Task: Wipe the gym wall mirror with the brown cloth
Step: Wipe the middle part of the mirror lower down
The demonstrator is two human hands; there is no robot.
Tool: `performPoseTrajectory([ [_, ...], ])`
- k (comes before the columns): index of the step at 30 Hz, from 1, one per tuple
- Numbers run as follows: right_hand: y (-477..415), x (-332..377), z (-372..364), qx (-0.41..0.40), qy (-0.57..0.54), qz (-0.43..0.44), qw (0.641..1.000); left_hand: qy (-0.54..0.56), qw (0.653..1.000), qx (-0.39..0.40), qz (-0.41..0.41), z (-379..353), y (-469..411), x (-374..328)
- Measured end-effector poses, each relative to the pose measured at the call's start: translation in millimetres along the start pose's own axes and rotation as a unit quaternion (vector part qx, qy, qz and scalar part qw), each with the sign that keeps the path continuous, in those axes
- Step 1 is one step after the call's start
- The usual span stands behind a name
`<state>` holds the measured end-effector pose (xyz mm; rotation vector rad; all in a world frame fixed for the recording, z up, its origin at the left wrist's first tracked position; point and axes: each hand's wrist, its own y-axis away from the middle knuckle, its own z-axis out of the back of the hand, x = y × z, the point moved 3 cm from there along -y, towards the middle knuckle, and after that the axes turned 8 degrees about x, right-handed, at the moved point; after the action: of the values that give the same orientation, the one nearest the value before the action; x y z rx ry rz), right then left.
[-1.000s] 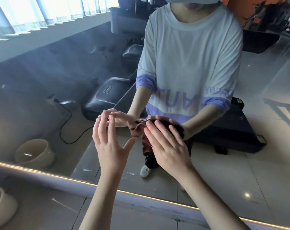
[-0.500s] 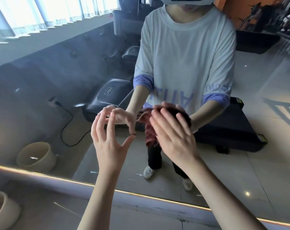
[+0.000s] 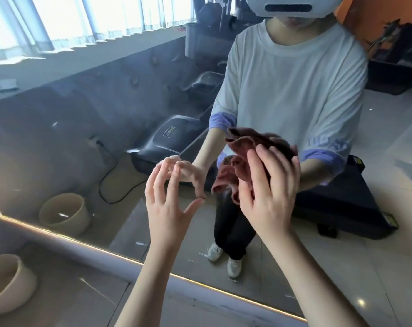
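From my feed almost nothing reads cleanly. Everything lettered sits in the reflection in the wall mirror (image 3: 58, 142), so it comes back reversed. The treadmill (image 3: 183, 140) carries a small label (image 3: 169, 132) on its dark motor cover: a framed logo beside a line of pale letters, too small for me to make out. The T-shirt (image 3: 294, 90) has purple lettering (image 3: 325, 143) across its lower front, mostly covered by the brown cloth (image 3: 254, 142); I see only broken strokes, no whole word. A yellow sticker (image 3: 357, 160) on the dark machine behind is illegible.
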<state>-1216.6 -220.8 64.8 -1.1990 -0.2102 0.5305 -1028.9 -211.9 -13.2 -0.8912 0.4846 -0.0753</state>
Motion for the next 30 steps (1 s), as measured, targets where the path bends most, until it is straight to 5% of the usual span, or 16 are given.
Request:
performPoseTrajectory([
  [2,6.1,7.1,-7.4,0.004,-0.001,0.012,1.000,0.000,1.000,0.000,-0.008,2.1,-0.4,-0.6],
  [7,60.5,23.5,-31.0,0.146,0.096,0.220,0.960,-0.005,1.000,-0.017,-0.008,2.9,0.5,0.2],
  [15,2.0,35.5,-22.7,0.025,0.015,-0.006,1.000,-0.007,0.997,-0.025,0.077,12.4,5.4,34.5],
  [21,41.0,76.1,-62.7,0.143,0.085,0.136,0.977,0.032,0.997,0.000,0.074,28.4,-5.5,67.2],
  [27,-37.7,85.3,-53.3,0.022,0.016,-0.025,0.999,0.043,0.997,0.007,0.069,31.6,-14.9,89.2],
  [30,-27.1,103.0,-65.9,0.037,0.027,-0.045,0.998,0.053,0.997,-0.001,0.056,32.6,-15.1,92.2],
])
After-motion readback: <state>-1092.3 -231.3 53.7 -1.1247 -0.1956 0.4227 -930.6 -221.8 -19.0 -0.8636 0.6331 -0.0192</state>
